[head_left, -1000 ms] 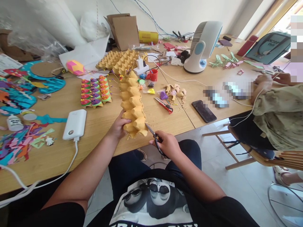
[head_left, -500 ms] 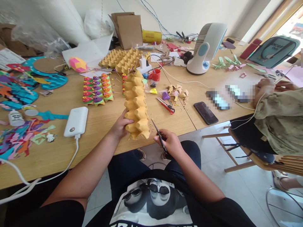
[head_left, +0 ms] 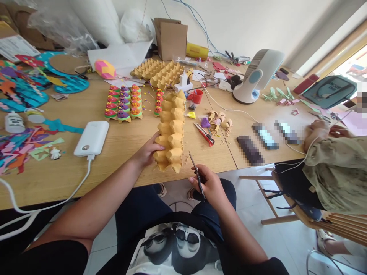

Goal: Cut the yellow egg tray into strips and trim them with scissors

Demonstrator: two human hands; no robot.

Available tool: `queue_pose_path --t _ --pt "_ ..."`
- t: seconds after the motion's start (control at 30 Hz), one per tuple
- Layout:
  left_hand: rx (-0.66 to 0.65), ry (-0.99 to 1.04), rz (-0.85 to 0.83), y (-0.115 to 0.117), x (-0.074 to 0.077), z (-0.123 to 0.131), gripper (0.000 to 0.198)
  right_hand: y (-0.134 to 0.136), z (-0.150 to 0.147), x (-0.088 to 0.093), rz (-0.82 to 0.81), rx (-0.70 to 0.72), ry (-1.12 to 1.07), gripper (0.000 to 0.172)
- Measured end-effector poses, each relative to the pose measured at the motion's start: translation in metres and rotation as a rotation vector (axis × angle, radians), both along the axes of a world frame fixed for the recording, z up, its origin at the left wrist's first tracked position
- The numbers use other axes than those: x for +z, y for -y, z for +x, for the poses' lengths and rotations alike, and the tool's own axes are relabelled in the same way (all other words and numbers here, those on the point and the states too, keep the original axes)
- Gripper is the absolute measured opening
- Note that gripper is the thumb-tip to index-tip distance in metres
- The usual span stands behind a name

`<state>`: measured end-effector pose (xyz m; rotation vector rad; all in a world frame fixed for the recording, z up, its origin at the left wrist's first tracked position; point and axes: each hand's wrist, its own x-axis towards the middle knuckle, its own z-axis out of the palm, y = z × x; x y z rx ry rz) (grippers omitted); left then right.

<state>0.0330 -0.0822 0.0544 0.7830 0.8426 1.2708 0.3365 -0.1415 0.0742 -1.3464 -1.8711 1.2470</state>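
Observation:
My left hand (head_left: pixel 149 149) grips the near left side of a long yellow egg carton strip (head_left: pixel 171 131), its bumpy cups facing me above the table edge. Black scissors (head_left: pixel 197 173) are in my right hand (head_left: pixel 208 182), the blades pointing up and away, slightly apart from the strip's right side. Beyond the strip lie painted carton pieces (head_left: pixel 123 104) in red, purple, orange and green. Larger yellow egg trays (head_left: pixel 157 72) rest farther back. A red utility knife (head_left: pixel 205 134) lies right of the strip, near torn carton scraps (head_left: pixel 219 121).
A white power bank (head_left: pixel 91 138) with a cable sits at left, by colourful paper scraps (head_left: pixel 27 147). A white fan (head_left: pixel 258 76) and a red cup (head_left: pixel 196 96) stand farther back. Several phones (head_left: pixel 265 136) lie at right, where another person's hands (head_left: pixel 318 131) rest near the table edge.
The view has shifted a little. My left hand still holds the strip and my right hand still holds the scissors, with little change between them.

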Motion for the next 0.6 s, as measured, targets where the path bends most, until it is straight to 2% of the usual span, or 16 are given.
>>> queue_pose_path --t 0.13,0.27,0.37,0.5,0.6 --pt "-0.084 0.056 -0.007 -0.001 -0.001 -0.001 0.074 -0.001 0.006 0.006 0.069 0.042 0.1 0.043" --pt "-0.051 0.077 0.013 -0.001 -0.002 0.001 0.088 0.0 0.008 -0.001 0.067 0.057 0.09 0.042" --pt "-0.028 0.066 0.042 0.0 -0.002 0.005 0.084 0.004 0.006 -0.008 -0.023 0.051 0.004 0.044" --pt "0.083 -0.003 0.135 0.001 -0.002 0.011 0.073 0.011 0.001 -0.013 -0.201 0.048 -0.159 0.047" --pt "0.144 -0.053 0.191 0.002 -0.004 0.013 0.078 0.012 -0.001 -0.011 -0.239 0.029 -0.178 0.047"
